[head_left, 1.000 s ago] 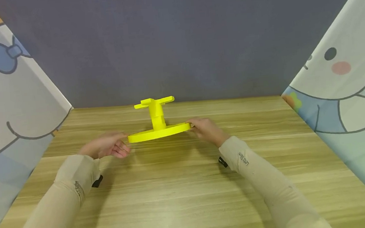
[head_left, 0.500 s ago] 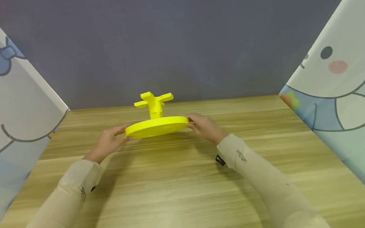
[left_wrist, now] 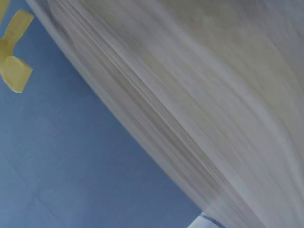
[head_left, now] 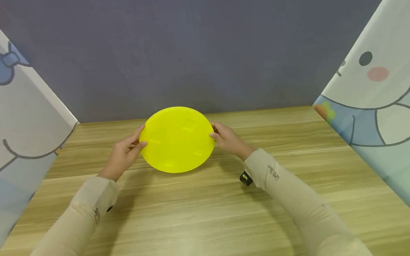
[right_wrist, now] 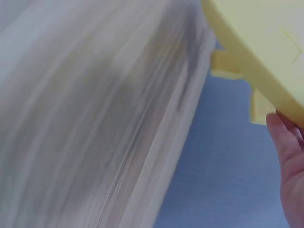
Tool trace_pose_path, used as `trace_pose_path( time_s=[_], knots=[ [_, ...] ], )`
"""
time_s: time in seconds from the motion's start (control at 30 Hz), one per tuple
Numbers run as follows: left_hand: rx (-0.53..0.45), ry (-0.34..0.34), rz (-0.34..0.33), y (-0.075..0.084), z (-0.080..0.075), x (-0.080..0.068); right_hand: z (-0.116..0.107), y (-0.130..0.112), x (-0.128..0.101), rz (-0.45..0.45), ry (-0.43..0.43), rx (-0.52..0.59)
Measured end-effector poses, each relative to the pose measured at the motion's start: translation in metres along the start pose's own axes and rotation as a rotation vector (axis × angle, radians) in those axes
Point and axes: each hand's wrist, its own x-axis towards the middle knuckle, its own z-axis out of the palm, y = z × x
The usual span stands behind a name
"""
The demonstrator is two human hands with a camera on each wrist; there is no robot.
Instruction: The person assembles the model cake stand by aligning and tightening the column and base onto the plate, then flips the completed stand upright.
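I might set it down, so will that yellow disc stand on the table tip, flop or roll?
The yellow disc stand looks rigid: it keeps its shape held only at its rim. Probably light, since fingertips suffice. Flat on the table it should sit steady; on edge it could roll.

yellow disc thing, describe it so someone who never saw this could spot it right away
Look at the wooden table in front of the grey back wall, between two cartoon-printed side panels. Above its far middle, the left hand and the right hand hold a round yellow disc by its opposite edges, its flat face tipped toward the viewer. It is the only bright yellow thing there, with faint square marks on its face.
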Motion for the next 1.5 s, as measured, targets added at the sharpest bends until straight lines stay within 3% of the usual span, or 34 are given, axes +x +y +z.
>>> trace_pose_path(
  time_s=[0.1,0.17,0.47,0.63,0.73,1.0,1.23,1.5],
  knots=[
    [-0.029,0.047,0.002,0.001,0.003,0.003,-0.003,-0.002,0.002,0.064,-0.001,0.146],
    [-0.076,0.064,-0.036,0.003,0.005,0.005,-0.004,-0.002,0.002,0.091,0.002,0.251],
    [-0.419,-0.012,-0.449,0.017,-0.001,0.008,-0.011,-0.01,0.003,0.277,-0.012,0.651],
    [-0.534,-0.082,-0.613,0.028,-0.01,0.01,-0.017,-0.015,0.0,0.294,-0.112,0.819],
    [-0.574,-0.148,-0.678,0.034,-0.016,0.014,-0.021,-0.018,-0.001,0.316,-0.149,0.887],
    [-0.751,-0.351,-0.726,0.035,-0.027,0.026,-0.028,-0.02,-0.003,0.377,-0.104,1.029],
    [-0.932,-0.346,-0.721,0.03,-0.02,0.028,-0.032,-0.019,-0.003,0.374,-0.058,1.178],
    [-0.955,-0.349,-0.692,0.024,-0.01,0.03,-0.031,-0.01,-0.005,0.374,-0.013,1.248]
  ],
)
